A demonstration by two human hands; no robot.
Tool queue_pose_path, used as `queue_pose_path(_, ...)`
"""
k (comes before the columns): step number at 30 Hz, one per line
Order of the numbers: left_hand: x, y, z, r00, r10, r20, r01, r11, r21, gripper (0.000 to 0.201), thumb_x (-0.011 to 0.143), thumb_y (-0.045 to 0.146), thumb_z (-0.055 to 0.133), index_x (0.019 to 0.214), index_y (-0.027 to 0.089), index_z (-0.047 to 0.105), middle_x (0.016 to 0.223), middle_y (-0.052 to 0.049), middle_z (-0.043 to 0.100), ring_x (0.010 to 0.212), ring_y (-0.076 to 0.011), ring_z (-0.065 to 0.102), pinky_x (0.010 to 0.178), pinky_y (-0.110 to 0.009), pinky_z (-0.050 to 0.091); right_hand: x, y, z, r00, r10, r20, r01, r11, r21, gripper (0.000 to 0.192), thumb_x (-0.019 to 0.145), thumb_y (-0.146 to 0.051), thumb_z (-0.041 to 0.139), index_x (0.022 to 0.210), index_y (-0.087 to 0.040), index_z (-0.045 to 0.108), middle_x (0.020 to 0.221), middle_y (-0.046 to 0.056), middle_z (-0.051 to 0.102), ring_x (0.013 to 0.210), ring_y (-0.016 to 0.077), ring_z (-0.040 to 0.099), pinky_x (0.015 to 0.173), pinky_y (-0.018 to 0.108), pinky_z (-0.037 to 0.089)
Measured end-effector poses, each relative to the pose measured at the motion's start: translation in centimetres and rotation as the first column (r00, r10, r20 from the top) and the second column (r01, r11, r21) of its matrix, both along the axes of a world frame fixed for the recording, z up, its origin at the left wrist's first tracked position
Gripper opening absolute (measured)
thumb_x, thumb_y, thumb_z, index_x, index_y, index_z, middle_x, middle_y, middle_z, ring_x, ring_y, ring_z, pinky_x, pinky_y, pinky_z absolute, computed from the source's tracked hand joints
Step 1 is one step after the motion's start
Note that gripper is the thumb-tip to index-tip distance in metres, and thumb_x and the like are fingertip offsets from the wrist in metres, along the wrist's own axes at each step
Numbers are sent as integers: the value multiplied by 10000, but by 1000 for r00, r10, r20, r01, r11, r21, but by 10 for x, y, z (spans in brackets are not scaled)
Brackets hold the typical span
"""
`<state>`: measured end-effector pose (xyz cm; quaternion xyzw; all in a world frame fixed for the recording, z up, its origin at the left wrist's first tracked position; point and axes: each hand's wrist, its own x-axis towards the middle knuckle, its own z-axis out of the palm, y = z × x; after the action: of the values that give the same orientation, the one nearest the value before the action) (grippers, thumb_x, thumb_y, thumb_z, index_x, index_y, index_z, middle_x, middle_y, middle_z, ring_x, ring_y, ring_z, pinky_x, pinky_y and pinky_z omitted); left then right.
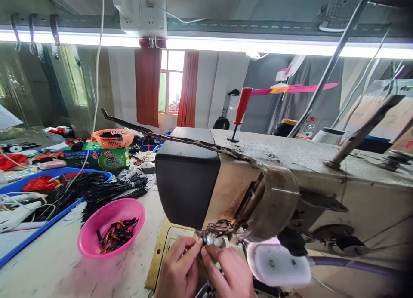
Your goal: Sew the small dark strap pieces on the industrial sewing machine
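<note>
Both hands are close together under the head of an industrial sewing machine, at its needle area. My left hand has its thumb and index finger pinched near the presser foot. Beside it, my right hand is closed in a similar pinch, fingertips almost touching the left ones. A tiny yellowish bit shows between the fingertips, too small to name. Part of a dark and metallic item shows below the right fingers. To the left stands a pink bowl holding several small black and orange pieces.
A lit white lamp sits right of my hands. A red-handled screwdriver stands upright on the machine. Black strips in a bundle and a blue tray lie left. Behind are an orange basket and a green box.
</note>
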<state>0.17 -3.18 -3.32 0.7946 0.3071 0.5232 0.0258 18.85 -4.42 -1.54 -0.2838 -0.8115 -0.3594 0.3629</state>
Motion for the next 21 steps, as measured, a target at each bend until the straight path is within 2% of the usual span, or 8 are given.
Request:
queue_pose_path(6,2,-2,4,1000,20,13,-20,1000,-2,453,895,-18,473,1283,166,617,1019,-120,680,926,-202,695,786,-281,618,-3,-5,10,1000,-18,2,18,999,-39,244,945,-117,543,1112,-107,721,960,130,778,763,261,743,619,351,584)
queue_pose_path(13,4,-3,8,998,55,24,-54,998,-26,409,892,-4,475,1219,154,662,995,-115,689,911,-200,706,793,-273,619,-1,-10,8,1000,-4,20,5,999,-35,184,947,-114,594,1060,-77,734,970,149,786,701,247,754,530,314,578)
queue_pose_path(17,3,-5,7,998,53,38,-52,998,-25,413,885,-1,481,1212,158,677,1018,-121,698,937,-205,706,816,-281,611,-5,-13,9,1000,-28,-8,27,999,-36,201,966,-108,552,1053,-75,730,981,153,784,716,248,754,557,325,585)
queue_pose_path(19,2,-4,10,997,18,74,-13,997,-73,414,884,14,479,1196,172,699,1023,-118,709,947,-209,703,830,-291,603,-7,-14,10,999,-32,-17,31,999,-36,228,978,-96,516,1057,-67,728,971,160,784,743,240,754,574,309,580)
queue_pose_path(21,3,0,17,981,-2,192,45,974,-222,346,886,72,496,1090,179,754,995,-111,723,936,-223,699,834,-312,592,-8,-14,11,999,-49,-10,49,998,-48,236,974,-91,510,1062,-63,728,973,162,781,746,232,747,563,294,562)
